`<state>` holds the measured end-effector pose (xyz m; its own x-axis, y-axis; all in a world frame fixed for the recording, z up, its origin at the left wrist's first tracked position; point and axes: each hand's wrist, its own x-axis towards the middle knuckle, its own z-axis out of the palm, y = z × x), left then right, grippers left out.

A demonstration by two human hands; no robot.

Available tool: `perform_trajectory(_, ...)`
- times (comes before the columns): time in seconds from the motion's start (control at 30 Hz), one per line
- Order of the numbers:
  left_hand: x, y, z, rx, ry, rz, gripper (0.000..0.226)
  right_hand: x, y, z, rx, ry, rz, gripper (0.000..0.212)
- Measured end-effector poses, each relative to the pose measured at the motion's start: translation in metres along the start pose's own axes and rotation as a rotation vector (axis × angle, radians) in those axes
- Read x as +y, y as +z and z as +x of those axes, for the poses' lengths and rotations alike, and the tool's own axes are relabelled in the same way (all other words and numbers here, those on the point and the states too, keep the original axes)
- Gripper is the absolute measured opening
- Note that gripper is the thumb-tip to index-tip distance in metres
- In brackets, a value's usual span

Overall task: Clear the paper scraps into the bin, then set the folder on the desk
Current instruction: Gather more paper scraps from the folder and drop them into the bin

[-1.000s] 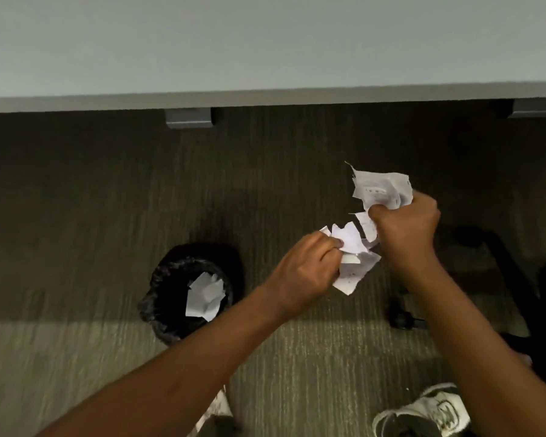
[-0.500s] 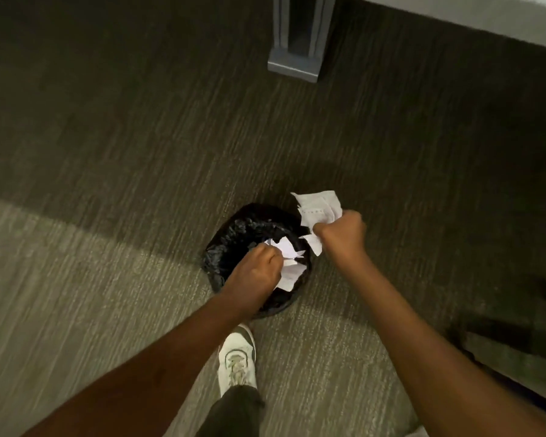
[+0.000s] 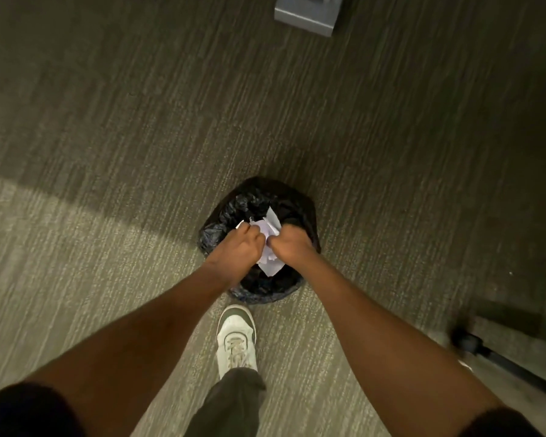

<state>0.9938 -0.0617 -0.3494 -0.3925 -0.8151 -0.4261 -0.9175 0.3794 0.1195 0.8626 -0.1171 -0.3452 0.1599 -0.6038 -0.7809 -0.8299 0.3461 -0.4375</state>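
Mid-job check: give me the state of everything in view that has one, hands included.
left hand: closed on paper scraps, over the bin
right hand: closed on paper scraps, over the bin
paper scraps: crumpled, bunched between both hands above the bin opening, not released
bin: upright on the carpet, open, lined with a black bag
white shoe: planted on the carpet just short of the bin
folder: not in view

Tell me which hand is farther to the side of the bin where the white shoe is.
The left hand: it sits over the black-lined bin's left part, above the white shoe; the right hand is beside it.
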Motion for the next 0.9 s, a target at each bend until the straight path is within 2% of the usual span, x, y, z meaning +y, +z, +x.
perform_trajectory(0.17, 0.004, 0.003, 0.001, -0.151, -0.047, -0.090, 0.035, 0.007, 0.000, -0.001, -0.054, -0.048, 0.014, 0.049)
perform_trajectory(0.27, 0.007, 0.001, 0.002, -0.190, -0.093, -0.151, 0.048, 0.012, -0.007, -0.010, -0.053, -0.102, -0.007, 0.051)
perform_trajectory(0.4, 0.020, -0.020, 0.004, -0.267, -0.118, -0.050, 0.058, 0.024, -0.027, -0.028, -0.023, -0.165, 0.010, 0.043)
perform_trajectory(0.53, 0.050, -0.049, 0.009, -0.223, -0.104, 0.101, 0.062, 0.048, -0.059, -0.051, 0.077, -0.173, 0.102, 0.035)
perform_trajectory(0.7, 0.105, -0.088, 0.038, -0.161, -0.002, 0.164, 0.058, 0.094, -0.115, -0.087, 0.181, -0.176, 0.128, 0.044)
perform_trajectory(0.9, 0.212, -0.134, 0.084, -0.054, 0.082, 0.150, 0.075, 0.170, -0.196, -0.144, 0.409, -0.164, 0.142, 0.042)
